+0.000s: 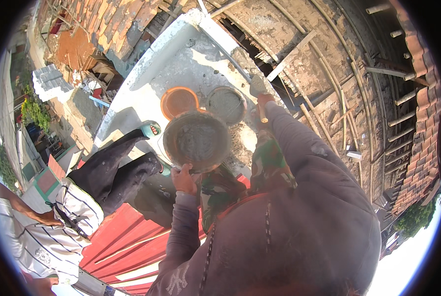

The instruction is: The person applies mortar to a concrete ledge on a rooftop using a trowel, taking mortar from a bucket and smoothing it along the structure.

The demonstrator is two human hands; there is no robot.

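Note:
My left hand point(184, 179) grips the near rim of a round, mortar-crusted basin point(197, 139), with wet grey mortar spread inside it. Off to the right, my right hand point(266, 99) is closed round a trowel point(257, 87); its blade carries grey mortar and the wooden handle end sticks out below my fist. The trowel is close to the wall top point(240, 58). Just beyond the basin stand an orange tub point(179, 102) and a grey bucket point(225, 105), both with grey contents. The basin partly covers the orange tub's near edge.
A person in a striped shirt point(80, 202) and black trousers is at my left, one foot point(151, 129) near the basin. A low white wall point(154, 55) edges the concrete floor. Past it lie roof tiles point(119, 22) and, right, an opened roof with bamboo poles point(329, 74).

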